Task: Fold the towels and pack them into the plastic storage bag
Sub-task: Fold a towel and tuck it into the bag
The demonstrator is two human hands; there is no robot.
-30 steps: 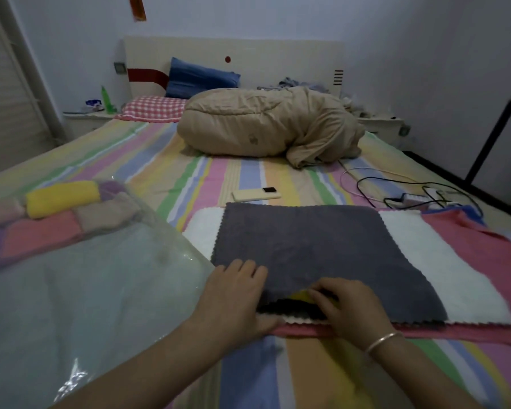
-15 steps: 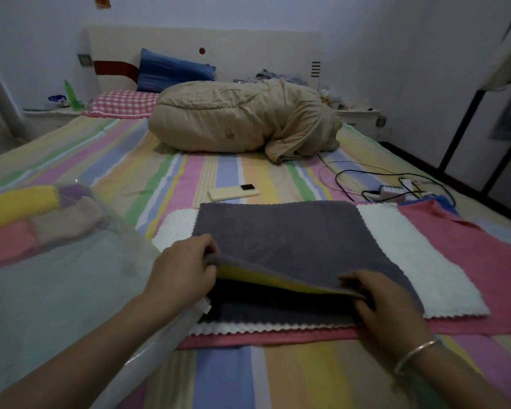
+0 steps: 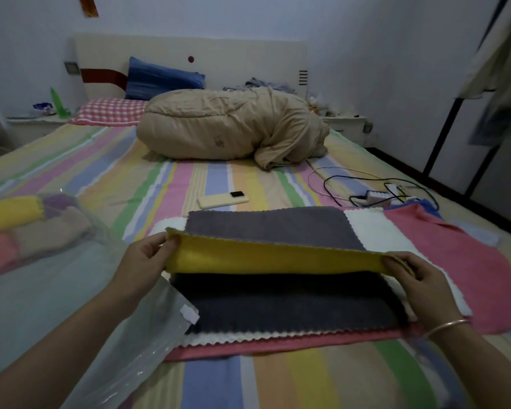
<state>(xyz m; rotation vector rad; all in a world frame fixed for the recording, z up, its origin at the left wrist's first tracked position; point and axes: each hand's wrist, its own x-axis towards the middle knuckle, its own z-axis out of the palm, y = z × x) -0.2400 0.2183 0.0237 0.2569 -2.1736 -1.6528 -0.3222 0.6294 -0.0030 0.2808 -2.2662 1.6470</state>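
Note:
A grey towel with a yellow underside point(image 3: 278, 258) lies on top of a stack on the striped bed. Its near edge is lifted and turned over, showing the yellow face. My left hand point(image 3: 143, 261) pinches the left corner and my right hand point(image 3: 410, 278) pinches the right corner. Under it lie another dark grey towel point(image 3: 292, 308), a white towel point(image 3: 375, 231) and a pink towel point(image 3: 466, 255). The clear plastic storage bag point(image 3: 50, 290) lies at the left, with rolled yellow, pink and beige towels point(image 3: 12, 214) inside its far end.
A phone point(image 3: 223, 199) lies on the sheet beyond the stack. A power strip with tangled cables point(image 3: 378, 196) sits at the right. A bundled beige duvet point(image 3: 230, 128) and pillows fill the head of the bed. A dark rack stands at the far right.
Both hands went from resting on the towel's near edge to pinching its corners, and they have lifted that edge up and away, exposing the yellow underside.

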